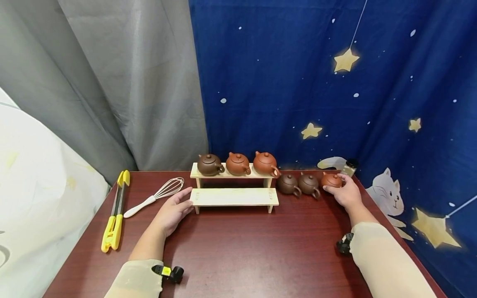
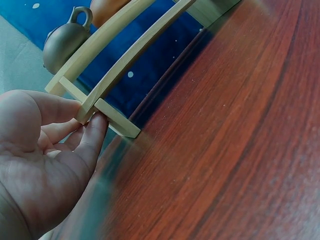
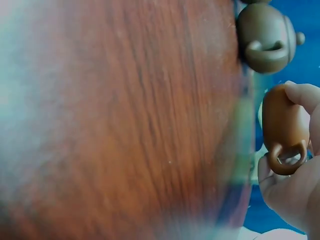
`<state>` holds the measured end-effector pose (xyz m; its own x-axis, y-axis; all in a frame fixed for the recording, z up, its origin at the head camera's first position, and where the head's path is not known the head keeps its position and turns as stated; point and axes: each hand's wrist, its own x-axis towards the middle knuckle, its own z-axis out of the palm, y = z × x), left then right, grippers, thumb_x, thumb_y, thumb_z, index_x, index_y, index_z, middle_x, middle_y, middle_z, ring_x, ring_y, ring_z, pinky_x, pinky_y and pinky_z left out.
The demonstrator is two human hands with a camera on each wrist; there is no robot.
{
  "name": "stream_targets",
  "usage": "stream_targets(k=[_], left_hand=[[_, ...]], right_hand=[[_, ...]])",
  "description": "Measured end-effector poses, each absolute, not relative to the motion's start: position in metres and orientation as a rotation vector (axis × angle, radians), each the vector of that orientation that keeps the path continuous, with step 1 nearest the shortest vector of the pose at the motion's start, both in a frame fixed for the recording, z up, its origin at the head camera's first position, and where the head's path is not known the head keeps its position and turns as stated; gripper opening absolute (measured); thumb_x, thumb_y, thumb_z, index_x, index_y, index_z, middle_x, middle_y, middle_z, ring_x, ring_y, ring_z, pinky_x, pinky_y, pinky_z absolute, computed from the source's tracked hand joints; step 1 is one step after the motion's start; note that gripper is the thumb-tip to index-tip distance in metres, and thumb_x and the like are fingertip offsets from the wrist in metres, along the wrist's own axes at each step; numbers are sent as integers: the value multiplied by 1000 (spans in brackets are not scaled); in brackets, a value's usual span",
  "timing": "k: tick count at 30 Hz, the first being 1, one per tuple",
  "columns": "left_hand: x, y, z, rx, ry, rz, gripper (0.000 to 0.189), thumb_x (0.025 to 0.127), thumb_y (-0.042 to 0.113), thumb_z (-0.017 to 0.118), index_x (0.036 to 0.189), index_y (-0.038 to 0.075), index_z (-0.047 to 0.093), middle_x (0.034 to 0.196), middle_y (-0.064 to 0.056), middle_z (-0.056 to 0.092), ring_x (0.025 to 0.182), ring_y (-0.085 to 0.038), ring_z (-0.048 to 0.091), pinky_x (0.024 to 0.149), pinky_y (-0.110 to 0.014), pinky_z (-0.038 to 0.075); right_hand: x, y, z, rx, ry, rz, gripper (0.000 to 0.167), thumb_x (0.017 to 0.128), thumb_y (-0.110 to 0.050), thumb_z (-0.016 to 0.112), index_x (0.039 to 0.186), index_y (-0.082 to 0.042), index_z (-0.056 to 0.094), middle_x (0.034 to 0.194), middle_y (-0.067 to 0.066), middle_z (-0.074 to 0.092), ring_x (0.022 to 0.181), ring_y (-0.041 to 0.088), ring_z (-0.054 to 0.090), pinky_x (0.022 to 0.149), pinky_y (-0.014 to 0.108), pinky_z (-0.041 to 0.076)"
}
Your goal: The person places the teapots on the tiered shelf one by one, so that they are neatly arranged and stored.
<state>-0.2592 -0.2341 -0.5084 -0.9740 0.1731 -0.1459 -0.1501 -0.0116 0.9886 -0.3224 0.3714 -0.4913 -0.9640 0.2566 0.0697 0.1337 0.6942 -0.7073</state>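
My right hand point(image 1: 348, 191) grips a small reddish-brown clay teapot point(image 1: 331, 180) at the far right of the row. In the right wrist view the thumb lies on one side of this teapot point(image 3: 282, 117), fingers on the other, its handle facing the palm. My left hand point(image 1: 173, 212) pinches the left end of the low front tier of a pale wooden stand point(image 1: 234, 197), thumb and finger at the board's corner point(image 2: 86, 111). On the raised back tier point(image 1: 223, 175) sit a dark brown teapot point(image 1: 209, 164) and two reddish-brown teapots point(image 1: 237, 164).
Two dark brown teapots point(image 1: 287, 183) stand on the table between the stand and my right hand. A small black-lidded jar point(image 1: 349, 167) is behind that hand. At left lie a white-handled whisk point(image 1: 154, 198) and yellow tongs point(image 1: 116, 213). Curtains hang behind the table's back edge.
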Motion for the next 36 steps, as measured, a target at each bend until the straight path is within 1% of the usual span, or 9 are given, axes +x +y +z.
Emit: stream_targets(k=[4, 10, 13, 16, 18, 20, 26, 31, 36], left_hand=[[-259, -234, -507, 35, 2025, 2091, 66, 110, 5, 49, 171, 6, 22, 172, -18, 32, 122, 4, 59, 99, -13, 52], [-259, -233, -507, 39, 2020, 2097, 66, 110, 4, 47, 171, 6, 21, 173, -17, 30, 124, 3, 58, 100, -14, 52], [-259, -233, -507, 31, 2019, 2103, 66, 110, 3, 47, 171, 6, 22, 173, -17, 31, 123, 4, 58, 100, -13, 52], [-258, -233, -507, 28, 2017, 2108, 66, 110, 3, 47, 171, 6, 22, 172, -18, 32, 122, 4, 59, 99, -13, 52], [-258, -233, -507, 31, 2017, 2107, 66, 110, 3, 47, 171, 6, 22, 172, -18, 32, 122, 4, 59, 99, -13, 52], [-258, -233, -507, 36, 2015, 2105, 66, 110, 4, 48, 171, 6, 21, 172, -18, 32, 122, 4, 59, 99, -13, 52], [-258, -233, -508, 34, 2013, 2105, 66, 110, 3, 47, 171, 6, 21, 172, -18, 32, 122, 4, 58, 99, -13, 52], [-259, -232, -508, 36, 2033, 2097, 67, 110, 4, 49, 171, 7, 23, 172, -15, 33, 123, 6, 57, 99, -11, 51], [-259, -233, -507, 37, 2041, 2093, 66, 110, 5, 49, 171, 7, 23, 172, -16, 34, 122, 6, 58, 99, -12, 51]], right_hand=[[-312, 366, -485, -303, -2627, 1176, 89, 89, -33, 87, 160, -2, 42, 155, 31, 52, 137, 45, 54, 111, 51, 47], [-282, 343, -471, -171, -2521, 1274, 86, 89, -28, 89, 158, -3, 45, 156, 23, 53, 135, 35, 58, 91, 7, 41], [-268, 327, -467, -106, -2522, 1262, 83, 88, -29, 90, 156, -5, 48, 152, 21, 58, 122, 18, 64, 86, 1, 41], [-256, 307, -464, -32, -2539, 1267, 81, 86, -31, 92, 152, -7, 52, 147, 18, 62, 107, -4, 61, 86, 1, 44], [-248, 292, -463, 25, -2552, 1279, 79, 85, -30, 92, 150, -8, 54, 144, 17, 63, 103, -9, 59, 87, 2, 45], [-242, 275, -462, 89, -2554, 1309, 78, 84, -29, 93, 149, -9, 56, 142, 16, 64, 106, -5, 62, 89, 3, 47], [-223, 224, -454, 225, -2552, 1391, 78, 80, -24, 96, 147, -12, 58, 142, 13, 61, 119, 25, 69, 93, 11, 52], [-216, 179, -451, 369, -2550, 1495, 77, 77, -23, 98, 144, -16, 59, 141, 10, 61, 117, 25, 71, 97, 24, 58], [-216, 138, -450, 438, -2597, 1495, 75, 76, -31, 98, 141, -26, 61, 137, 4, 60, 111, 22, 70, 96, 31, 59]])
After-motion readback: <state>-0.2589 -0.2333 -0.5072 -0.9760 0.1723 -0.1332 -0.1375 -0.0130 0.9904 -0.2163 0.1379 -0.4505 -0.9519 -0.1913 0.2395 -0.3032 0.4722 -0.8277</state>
